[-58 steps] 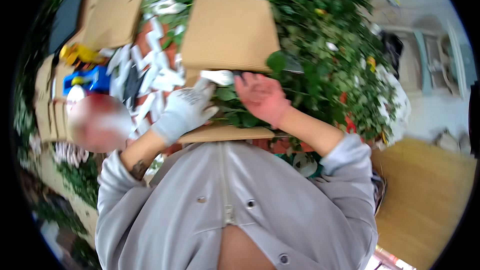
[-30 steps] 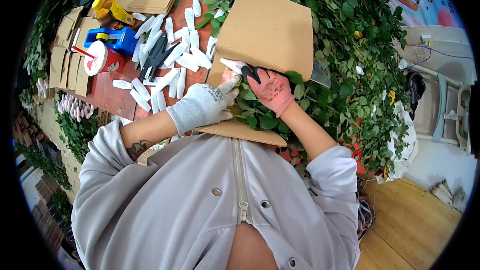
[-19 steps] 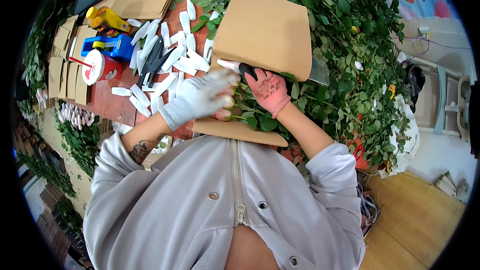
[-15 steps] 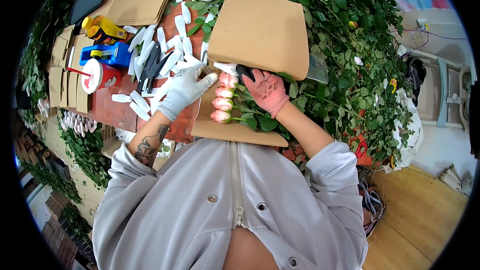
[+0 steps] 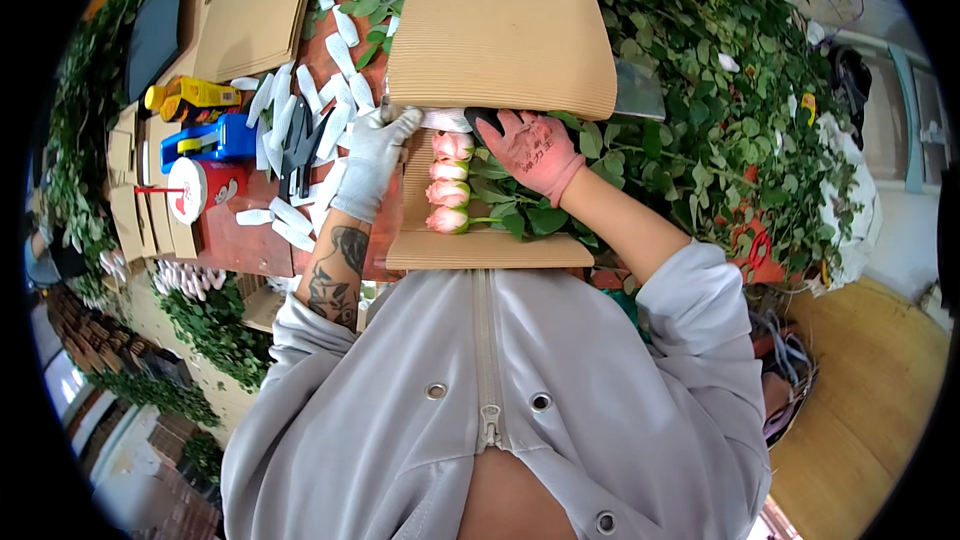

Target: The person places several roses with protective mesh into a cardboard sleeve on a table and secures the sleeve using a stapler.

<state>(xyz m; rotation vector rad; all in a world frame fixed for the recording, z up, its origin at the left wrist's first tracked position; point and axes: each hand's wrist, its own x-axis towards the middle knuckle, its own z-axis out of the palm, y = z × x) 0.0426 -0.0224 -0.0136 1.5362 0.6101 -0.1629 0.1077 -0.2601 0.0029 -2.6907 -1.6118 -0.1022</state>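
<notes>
Roses [image 5: 449,183] lie lined up on the corrugated cardboard sheet [image 5: 500,30], my left hand [image 5: 372,160] spread flat beside them, my right hand [image 5: 538,148] open on the stems, so rolling probably needs a firm tuck.

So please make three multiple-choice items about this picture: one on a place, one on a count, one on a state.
1. Where do the pink rosebuds lie?
A. on the corrugated card
B. on the wooden floor
C. in the blue tool

2. How many rosebuds are in the row?
A. one
B. four
C. nine

3. What is on the right hand?
A. nothing, it is bare
B. a pink glove
C. a black mitten

Answers: 1 A, the buds rest on the card between the left hand and the right one. 2 B, four buds stand in one column. 3 B, the right hand wears pink, the left hand a grey glove.
</notes>
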